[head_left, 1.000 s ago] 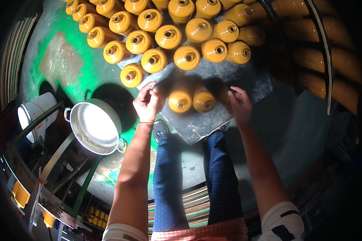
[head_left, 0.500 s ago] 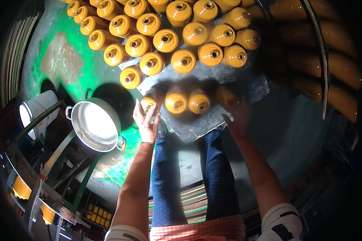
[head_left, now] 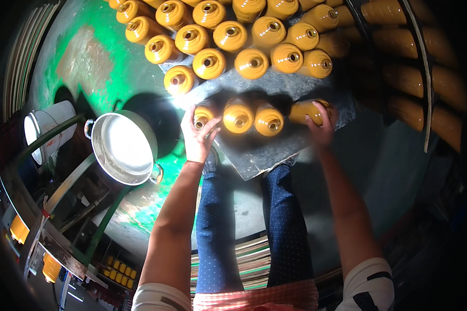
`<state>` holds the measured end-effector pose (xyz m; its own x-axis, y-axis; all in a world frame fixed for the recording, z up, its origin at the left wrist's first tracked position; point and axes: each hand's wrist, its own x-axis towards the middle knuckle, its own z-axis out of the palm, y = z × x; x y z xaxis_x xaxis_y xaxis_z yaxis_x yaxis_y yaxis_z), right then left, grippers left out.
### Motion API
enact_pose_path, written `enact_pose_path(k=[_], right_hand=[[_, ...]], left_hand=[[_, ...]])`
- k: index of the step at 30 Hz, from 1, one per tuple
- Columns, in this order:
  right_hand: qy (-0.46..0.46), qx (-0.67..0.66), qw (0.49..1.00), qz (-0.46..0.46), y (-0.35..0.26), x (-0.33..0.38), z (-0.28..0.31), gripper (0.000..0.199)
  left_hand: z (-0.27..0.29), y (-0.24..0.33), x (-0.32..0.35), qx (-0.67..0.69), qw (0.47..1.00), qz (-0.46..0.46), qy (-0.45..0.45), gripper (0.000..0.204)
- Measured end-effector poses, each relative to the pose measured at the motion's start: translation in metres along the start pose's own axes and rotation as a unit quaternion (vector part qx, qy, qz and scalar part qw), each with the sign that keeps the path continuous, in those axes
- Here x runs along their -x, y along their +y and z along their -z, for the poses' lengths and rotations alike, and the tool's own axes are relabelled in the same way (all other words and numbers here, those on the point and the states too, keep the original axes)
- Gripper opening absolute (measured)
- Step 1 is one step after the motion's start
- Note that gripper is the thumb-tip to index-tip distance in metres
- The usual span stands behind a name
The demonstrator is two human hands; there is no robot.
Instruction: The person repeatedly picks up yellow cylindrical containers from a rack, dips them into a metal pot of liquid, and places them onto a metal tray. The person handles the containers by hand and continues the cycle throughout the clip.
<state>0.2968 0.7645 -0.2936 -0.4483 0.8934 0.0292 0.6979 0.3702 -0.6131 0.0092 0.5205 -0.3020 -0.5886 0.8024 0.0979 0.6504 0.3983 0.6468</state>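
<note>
Several glossy yellow vases [head_left: 251, 62] stand in rows on a dark grey board [head_left: 259, 150] in front of me. A nearer row holds two upright yellow vases [head_left: 238, 116] side by side. My left hand [head_left: 197, 132] grips another yellow vase [head_left: 203, 115] at the left end of that row. My right hand [head_left: 320, 124] holds a tilted yellow vase [head_left: 306, 110] at the row's right end, near the board's edge.
A metal pot [head_left: 123, 147] with handles sits on a green frame at my left, with a white bucket [head_left: 46, 124] beyond it. The floor [head_left: 88, 57] is green and worn. More yellow vases [head_left: 415, 78] fill dim shelves at the right. My legs in blue trousers [head_left: 218, 228] are below.
Both hands came back to the board, each carrying a yellow vase. The near row went from two vases to vases at both ends held in my hands.
</note>
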Motion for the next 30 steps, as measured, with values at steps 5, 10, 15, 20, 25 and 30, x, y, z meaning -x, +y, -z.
enact_pose_path(k=[5,10,15,20,25,30], right_hand=[[-0.059,-0.034,0.998,0.002,-0.007,0.028,0.064,0.051],[-0.129,-0.274,0.931,-0.202,-0.100,0.075,0.161,0.051],[-0.279,-0.544,0.757,-0.234,-0.216,0.095,0.198,0.051],[-0.434,-0.677,0.465,-0.372,-0.323,0.121,0.153,0.048],[-0.539,-0.612,0.512,-0.270,-0.431,0.159,0.092,0.048],[-0.538,-0.603,0.463,-0.364,-0.519,0.179,0.055,0.050]], left_hand=[[0.032,-0.008,0.017,0.017,0.995,0.096,-0.001,0.049],[0.160,0.042,0.079,0.244,0.939,0.239,0.041,0.052],[0.314,0.105,0.140,0.403,0.834,0.354,0.132,0.062],[0.383,0.113,0.195,0.595,0.670,0.375,0.239,0.076],[0.406,0.081,0.215,0.845,0.382,0.303,0.219,0.059],[0.451,0.057,0.192,0.883,0.323,0.289,0.181,0.046]])
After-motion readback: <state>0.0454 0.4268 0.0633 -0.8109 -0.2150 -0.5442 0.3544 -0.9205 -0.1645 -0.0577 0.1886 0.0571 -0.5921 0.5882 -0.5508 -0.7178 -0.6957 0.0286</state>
